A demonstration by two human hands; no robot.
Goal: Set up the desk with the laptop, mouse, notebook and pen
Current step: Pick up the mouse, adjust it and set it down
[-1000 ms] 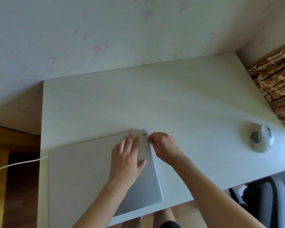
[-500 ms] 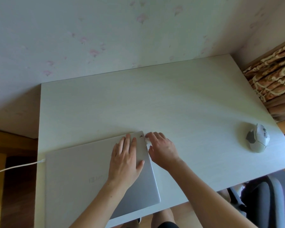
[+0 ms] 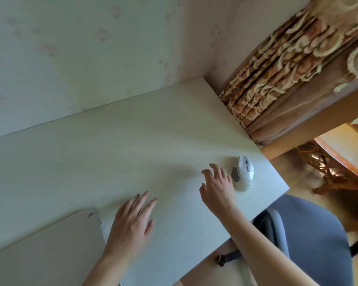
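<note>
- Soft daylight, moderately dim, with a greenish-grey cast over the desk point(image 3: 112, 153) and wall point(image 3: 70, 48).
- Brightest patch at the right edge of the view, beyond the curtain point(image 3: 277, 79); light appears to enter from that side.
- Diffuse shadow on the desk left of the right hand point(image 3: 217, 188); a fainter one beside the mouse point(image 3: 243, 173).
- No hard glare.
- Left hand point(image 3: 132, 223) and fingertips slightly motion-smeared.
- Wide-angle bending: desk edges and wall line slant and curve toward the corners.

Desk point(image 3: 112, 153): pale whitish wood grain. Laptop point(image 3: 39, 250): silver. Mouse point(image 3: 243, 174): white, grey panels. Curtain point(image 3: 277, 75): brown, cream scrollwork. Chair point(image 3: 310, 240): grey-blue.
</note>
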